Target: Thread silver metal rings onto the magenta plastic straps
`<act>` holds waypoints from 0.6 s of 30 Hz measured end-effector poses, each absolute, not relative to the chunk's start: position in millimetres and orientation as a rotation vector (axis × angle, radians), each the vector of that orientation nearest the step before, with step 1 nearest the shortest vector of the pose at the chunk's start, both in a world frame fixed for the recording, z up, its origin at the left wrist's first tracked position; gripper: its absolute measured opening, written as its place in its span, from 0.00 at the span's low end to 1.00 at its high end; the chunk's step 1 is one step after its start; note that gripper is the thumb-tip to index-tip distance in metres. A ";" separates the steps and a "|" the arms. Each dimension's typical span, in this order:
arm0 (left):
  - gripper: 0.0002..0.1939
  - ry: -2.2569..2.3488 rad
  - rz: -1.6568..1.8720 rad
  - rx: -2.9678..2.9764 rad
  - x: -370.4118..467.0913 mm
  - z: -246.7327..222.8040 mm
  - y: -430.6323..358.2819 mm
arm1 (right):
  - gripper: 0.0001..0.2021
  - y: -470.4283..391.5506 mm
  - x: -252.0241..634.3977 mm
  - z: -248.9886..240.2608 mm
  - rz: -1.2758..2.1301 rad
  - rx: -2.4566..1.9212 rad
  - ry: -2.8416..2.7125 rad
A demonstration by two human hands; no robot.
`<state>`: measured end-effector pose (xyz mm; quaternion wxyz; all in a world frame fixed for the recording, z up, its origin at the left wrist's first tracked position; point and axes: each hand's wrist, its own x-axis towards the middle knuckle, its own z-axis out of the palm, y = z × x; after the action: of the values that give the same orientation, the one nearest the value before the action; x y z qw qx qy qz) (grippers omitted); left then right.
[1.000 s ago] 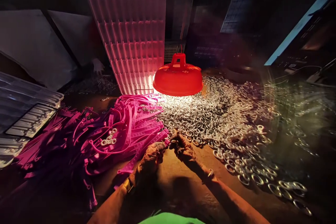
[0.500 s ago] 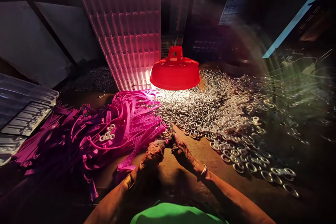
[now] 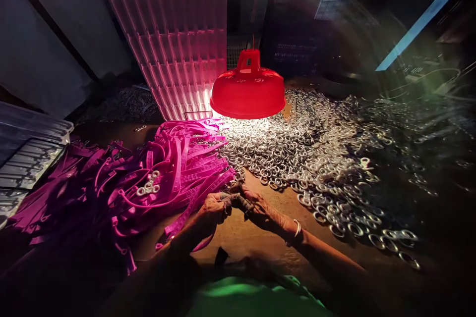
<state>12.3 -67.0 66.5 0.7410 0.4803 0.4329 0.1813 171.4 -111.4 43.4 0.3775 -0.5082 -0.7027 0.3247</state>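
In a dark room, one red lamp (image 3: 247, 91) lights a brown tabletop (image 3: 241, 237). The left hand (image 3: 214, 208) and right hand (image 3: 262, 208) meet, curled; what they grasp I cannot tell. One heap of magenta straps (image 3: 182, 163) lies left, one heap of silvery rings (image 3: 316, 153) right.

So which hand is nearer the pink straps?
Left. The left hand is beside the pink straps, at the pile's right edge; the right hand is farther right, beyond the left hand.
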 end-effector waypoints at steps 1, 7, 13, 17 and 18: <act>0.19 0.957 0.350 1.037 8.6 70.6 -66.0 | 0.09 -118.9 170.3 47.8 0.836 -1.308 -1.848; 0.20 0.856 0.116 1.156 -12.9 82.1 -86.2 | 0.06 -179.4 157.2 64.5 0.873 -1.522 -2.009; 0.27 0.664 0.015 1.093 -21.4 74.1 -120.9 | 0.12 -217.6 146.5 56.4 0.830 -1.521 -2.037; 0.29 0.626 0.134 1.025 -20.7 71.0 -133.8 | 0.08 -225.1 141.2 48.9 1.091 -1.553 -1.661; 0.29 0.635 0.168 1.005 -20.1 71.3 -136.0 | 0.05 -225.0 140.5 48.6 1.183 -1.549 -1.545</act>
<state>-20.1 -136.0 71.3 0.8253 0.4727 0.2986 0.0789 140.5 -225.0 48.6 0.3215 -0.5898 -0.5881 0.4504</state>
